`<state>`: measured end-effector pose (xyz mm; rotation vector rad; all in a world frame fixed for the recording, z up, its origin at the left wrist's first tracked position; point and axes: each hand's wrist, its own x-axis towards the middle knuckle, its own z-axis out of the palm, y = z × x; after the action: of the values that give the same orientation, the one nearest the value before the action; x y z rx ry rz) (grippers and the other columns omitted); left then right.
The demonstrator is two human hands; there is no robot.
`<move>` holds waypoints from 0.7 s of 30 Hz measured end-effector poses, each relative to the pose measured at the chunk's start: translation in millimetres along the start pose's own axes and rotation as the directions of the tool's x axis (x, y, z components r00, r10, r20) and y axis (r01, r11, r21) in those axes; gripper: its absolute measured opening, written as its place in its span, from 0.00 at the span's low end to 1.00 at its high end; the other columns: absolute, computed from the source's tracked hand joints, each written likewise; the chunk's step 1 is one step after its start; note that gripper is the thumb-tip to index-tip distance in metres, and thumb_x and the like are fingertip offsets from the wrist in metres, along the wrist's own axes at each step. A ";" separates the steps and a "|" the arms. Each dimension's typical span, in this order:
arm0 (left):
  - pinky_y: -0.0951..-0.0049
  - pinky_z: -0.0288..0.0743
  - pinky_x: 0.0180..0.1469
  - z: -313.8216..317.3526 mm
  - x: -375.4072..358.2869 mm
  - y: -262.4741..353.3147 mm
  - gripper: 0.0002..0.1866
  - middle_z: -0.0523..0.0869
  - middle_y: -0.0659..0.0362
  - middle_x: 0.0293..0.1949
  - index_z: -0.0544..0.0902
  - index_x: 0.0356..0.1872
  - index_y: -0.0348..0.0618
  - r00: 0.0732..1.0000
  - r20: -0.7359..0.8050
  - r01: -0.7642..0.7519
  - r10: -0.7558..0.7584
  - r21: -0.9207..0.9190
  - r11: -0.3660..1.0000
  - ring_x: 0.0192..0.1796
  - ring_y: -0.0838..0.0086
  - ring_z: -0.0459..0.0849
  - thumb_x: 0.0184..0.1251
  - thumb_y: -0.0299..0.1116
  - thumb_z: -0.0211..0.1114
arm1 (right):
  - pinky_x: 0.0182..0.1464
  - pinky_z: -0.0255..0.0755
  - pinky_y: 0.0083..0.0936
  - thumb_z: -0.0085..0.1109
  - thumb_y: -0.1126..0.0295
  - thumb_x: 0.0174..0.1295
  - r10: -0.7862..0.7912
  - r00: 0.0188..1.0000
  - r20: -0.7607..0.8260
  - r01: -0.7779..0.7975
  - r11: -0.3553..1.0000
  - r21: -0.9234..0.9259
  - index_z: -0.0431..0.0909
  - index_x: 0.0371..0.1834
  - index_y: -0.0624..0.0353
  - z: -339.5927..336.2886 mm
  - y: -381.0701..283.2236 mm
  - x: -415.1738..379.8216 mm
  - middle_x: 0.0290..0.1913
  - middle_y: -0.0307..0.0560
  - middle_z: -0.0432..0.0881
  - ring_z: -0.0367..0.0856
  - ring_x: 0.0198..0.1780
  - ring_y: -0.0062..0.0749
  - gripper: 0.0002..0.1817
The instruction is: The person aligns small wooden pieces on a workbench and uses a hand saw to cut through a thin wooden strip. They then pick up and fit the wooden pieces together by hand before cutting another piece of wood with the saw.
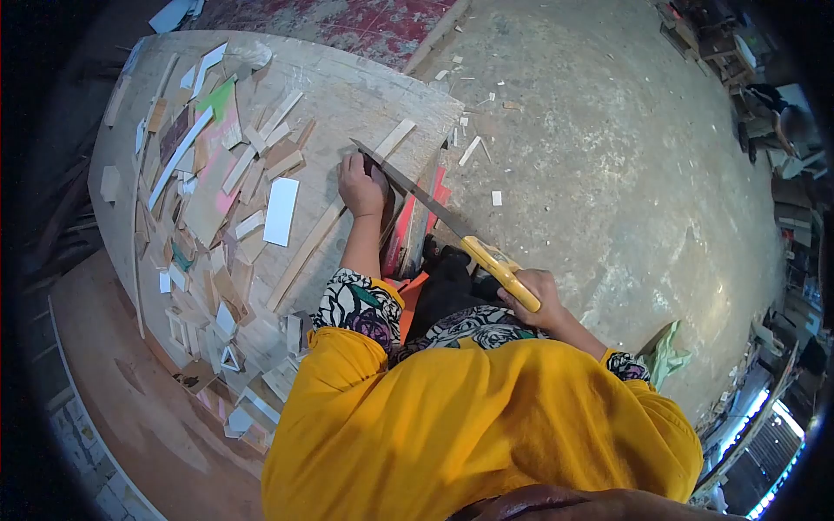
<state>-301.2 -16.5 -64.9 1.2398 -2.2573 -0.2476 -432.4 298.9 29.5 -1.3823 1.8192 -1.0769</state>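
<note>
My right hand (537, 297) is wrapped round the yellow handle of a handsaw (426, 201). The long metal blade reaches up and left, and its tip end lies across a narrow wooden strip (308, 252). Just beside the blade, my left hand (361, 184) grips that strip against the worktable (347, 95), fingers curled over it. The strip runs diagonally to the table's right edge; its middle is hidden under my left hand.
Many wood offcuts (252, 178) and a white rectangular piece (281, 212) litter the worktable's left side. Small scraps lie on the concrete floor (591, 156). A green cloth or bag (667, 356) is at the right. Another person (773, 117) is at the far right.
</note>
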 end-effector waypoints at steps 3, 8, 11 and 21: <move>0.58 0.69 0.46 0.9 -0.1 -0.8 0.14 0.76 0.50 0.38 0.75 0.34 0.39 1.000 -0.017 -0.014 0.014 -0.019 1.000 0.43 0.53 0.74 0.42 0.26 0.63 | 0.25 0.68 0.35 0.63 0.69 0.50 -0.034 0.999 -0.011 0.034 0.999 0.000 0.72 0.24 0.59 1.5 -1.4 0.7 0.22 0.51 0.74 0.74 0.23 0.50 0.09; 0.58 0.69 0.45 -3.1 1.0 3.3 0.14 0.76 0.51 0.38 0.75 0.33 0.39 1.000 0.012 0.007 -0.006 -0.019 1.000 0.43 0.53 0.74 0.42 0.26 0.64 | 0.25 0.69 0.35 0.63 0.70 0.50 -0.099 0.995 -0.023 0.098 0.994 -0.054 0.72 0.24 0.59 3.2 0.7 1.7 0.22 0.51 0.74 0.74 0.23 0.50 0.09; 0.58 0.69 0.45 -4.8 1.1 6.4 0.13 0.76 0.51 0.38 0.75 0.33 0.39 1.000 0.017 0.013 -0.012 -0.028 1.000 0.43 0.53 0.74 0.42 0.26 0.64 | 0.26 0.69 0.35 0.62 0.70 0.50 -0.035 0.999 -0.001 0.035 0.999 0.031 0.73 0.24 0.59 4.5 4.9 -1.8 0.21 0.50 0.74 0.75 0.23 0.50 0.08; 0.58 0.69 0.45 -2.7 2.9 1.9 0.11 0.76 0.50 0.35 0.75 0.31 0.37 0.998 -0.043 -0.044 0.043 -0.037 0.998 0.42 0.52 0.73 0.44 0.29 0.62 | 0.25 0.68 0.35 0.62 0.69 0.52 0.058 0.998 -0.030 -0.055 0.994 0.092 0.73 0.25 0.58 28.6 1.1 51.9 0.22 0.54 0.75 0.75 0.25 0.54 0.08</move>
<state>-302.3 -17.6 -60.8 1.1649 -2.2305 -0.2439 -423.0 242.1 15.0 -1.2590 1.7988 -1.1450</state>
